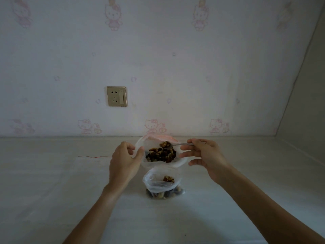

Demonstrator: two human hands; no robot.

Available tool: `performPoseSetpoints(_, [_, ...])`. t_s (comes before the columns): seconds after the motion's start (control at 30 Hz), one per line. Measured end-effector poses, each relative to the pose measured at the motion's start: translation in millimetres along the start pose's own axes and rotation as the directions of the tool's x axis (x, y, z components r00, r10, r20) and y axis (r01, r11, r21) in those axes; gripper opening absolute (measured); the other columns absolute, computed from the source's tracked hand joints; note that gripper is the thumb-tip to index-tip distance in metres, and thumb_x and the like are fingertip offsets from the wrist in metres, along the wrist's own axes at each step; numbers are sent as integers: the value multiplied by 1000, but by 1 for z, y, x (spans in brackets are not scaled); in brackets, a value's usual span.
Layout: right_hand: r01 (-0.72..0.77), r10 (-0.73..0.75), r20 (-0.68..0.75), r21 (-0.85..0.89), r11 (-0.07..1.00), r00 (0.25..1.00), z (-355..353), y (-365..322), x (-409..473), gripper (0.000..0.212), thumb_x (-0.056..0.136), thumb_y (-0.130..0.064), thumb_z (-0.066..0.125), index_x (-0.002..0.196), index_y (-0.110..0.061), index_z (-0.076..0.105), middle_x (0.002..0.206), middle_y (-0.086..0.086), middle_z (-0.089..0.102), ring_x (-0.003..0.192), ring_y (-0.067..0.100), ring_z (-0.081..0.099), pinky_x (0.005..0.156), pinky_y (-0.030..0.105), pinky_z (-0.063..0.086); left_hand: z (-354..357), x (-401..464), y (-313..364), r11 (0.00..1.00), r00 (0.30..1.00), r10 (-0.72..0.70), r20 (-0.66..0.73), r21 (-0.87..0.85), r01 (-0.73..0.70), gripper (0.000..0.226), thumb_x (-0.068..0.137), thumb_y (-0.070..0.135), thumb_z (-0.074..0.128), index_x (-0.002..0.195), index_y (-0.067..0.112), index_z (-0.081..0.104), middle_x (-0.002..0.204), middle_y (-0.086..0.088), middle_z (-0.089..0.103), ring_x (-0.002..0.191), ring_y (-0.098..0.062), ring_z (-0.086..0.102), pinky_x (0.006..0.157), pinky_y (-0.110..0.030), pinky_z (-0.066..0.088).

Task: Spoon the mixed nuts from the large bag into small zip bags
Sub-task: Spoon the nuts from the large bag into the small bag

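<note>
Two bags sit before you on the pale table (52, 182): the large bag (177, 163) of mixed nuts by the wall, and a small zip bag (154, 184) just in front of it, mouth open, some nuts already inside. Your left hand (123, 161) pinches the large bag's rim between thumb and fingers; keep it spread so the mouth stays wide. Your right hand (202, 155) has its fingers clamped on the spoon (173, 145), which hangs heaped over the large bag. Keep the bowl level, bring it low over the small bag's mouth, then tip slowly.
</note>
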State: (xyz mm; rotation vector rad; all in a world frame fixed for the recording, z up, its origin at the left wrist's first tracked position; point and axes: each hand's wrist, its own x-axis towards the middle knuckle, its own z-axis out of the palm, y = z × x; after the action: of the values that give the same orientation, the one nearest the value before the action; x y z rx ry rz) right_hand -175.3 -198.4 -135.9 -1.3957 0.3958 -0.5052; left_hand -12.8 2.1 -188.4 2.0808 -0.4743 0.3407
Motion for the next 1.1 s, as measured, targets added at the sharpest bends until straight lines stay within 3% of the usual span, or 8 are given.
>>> performPoseSetpoints(0.27, [-3, 6, 96, -23, 1000, 995, -19, 1, -39, 28, 108, -18, 47, 109, 3, 66, 96, 22, 77, 82, 38, 76, 49, 34, 56, -18, -42, 12, 970, 944, 129, 302, 160, -184, 42, 93, 69, 53, 74, 34, 65, 71, 16, 68, 66, 0, 64, 58, -26, 48])
performPoseSetpoints(0.5, [213, -159, 218, -254, 943, 963, -12, 11, -62, 25, 108, -19, 47, 103, -5, 67, 88, 11, 78, 75, 31, 76, 47, 34, 56, -20, -50, 19, 989, 905, 143, 401, -12, -151, 27, 100, 39, 64, 78, 29, 74, 64, 24, 68, 59, 0, 65, 71, -36, 57])
performPoseSetpoints(0.67, [664, -385, 545, -664, 344, 745, -9, 13, -76, 26, 108, -39, 41, 107, -26, 64, 87, -10, 73, 76, 7, 69, 64, 26, 55, -20, -46, 23, 984, 901, 170, 399, -18, -178, 29, 100, 38, 65, 72, 32, 70, 66, 15, 71, 53, -2, 63, 68, -41, 56])
performPoseSetpoints(0.73, [692, -396, 578, -672, 265, 713, -7, 15, -76, 27, 109, -39, 40, 108, -25, 62, 85, -6, 72, 71, 11, 65, 64, 34, 53, -23, -46, 21, 985, 904, 160, 397, -9, -171, 30, 100, 40, 65, 75, 26, 73, 71, 6, 73, 56, -12, 66, 70, -46, 58])
performPoseSetpoints(0.8, [684, -414, 550, -641, 348, 725, -6, 17, -74, 25, 109, -36, 41, 108, -24, 63, 85, -7, 72, 72, 12, 67, 61, 28, 53, -25, -45, 18, 987, 905, 149, 398, -3, -161, 32, 99, 43, 65, 76, 23, 74, 71, 2, 73, 60, -20, 68, 71, -48, 59])
performPoseSetpoints(0.87, [620, -413, 463, -552, 557, 784, -6, 19, -70, 21, 108, -28, 46, 105, -19, 65, 88, -7, 74, 78, 13, 71, 58, 19, 51, -27, -45, 15, 988, 907, 136, 399, 14, -154, 36, 99, 48, 64, 75, 23, 74, 63, 4, 70, 60, -19, 67, 71, -46, 58])
performPoseSetpoints(0.97, [463, -373, 301, -335, 820, 878, -6, 18, -62, 22, 108, -16, 47, 101, -6, 65, 87, 8, 75, 75, 26, 73, 49, 32, 53, -27, -43, 11, 989, 914, 116, 389, 36, -141, 42, 99, 52, 61, 71, 22, 71, 60, 5, 68, 58, -14, 67, 70, -41, 56])
performPoseSetpoints(1.1, [281, -265, 144, -108, 954, 953, -7, 15, -48, 26, 109, -17, 46, 103, 0, 65, 87, 19, 75, 73, 34, 72, 46, 34, 52, -29, -30, 3, 999, 940, 34, 340, -12, -31, 43, 102, 46, 58, 71, 20, 71, 59, 2, 70, 53, -12, 67, 63, -28, 49])
